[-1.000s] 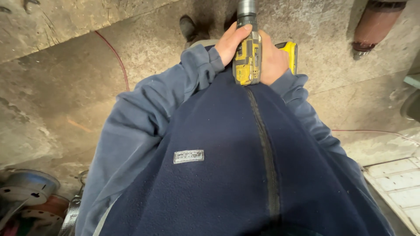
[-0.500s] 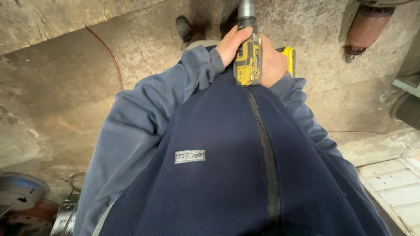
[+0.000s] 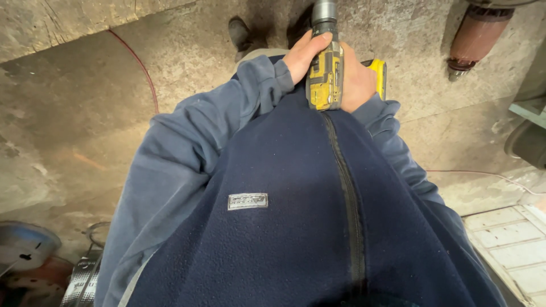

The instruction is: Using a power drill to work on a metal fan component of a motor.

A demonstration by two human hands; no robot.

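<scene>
I look straight down my dark blue fleece at a yellow and black cordless drill (image 3: 325,79) held against my chest, its grey chuck pointing away from me toward the floor. My left hand (image 3: 302,55) wraps the left side of the drill body, thumb along the top. On the drill's handle side, my right hand (image 3: 357,81) grips it, with the yellow battery base showing past the fingers. A dark shoe (image 3: 241,33) shows on the concrete beyond the drill.
Rough concrete floor (image 3: 85,113) lies below, with a thin red cable (image 3: 143,68) curving across it. A rusty brown cylindrical part (image 3: 475,38) hangs at upper right. Round metal discs (image 3: 25,250) lie at lower left, and pale tiles (image 3: 512,244) at lower right.
The view has shifted slightly, so the discs at lower left sit lower in frame. Both hands keep the same hold on the drill.
</scene>
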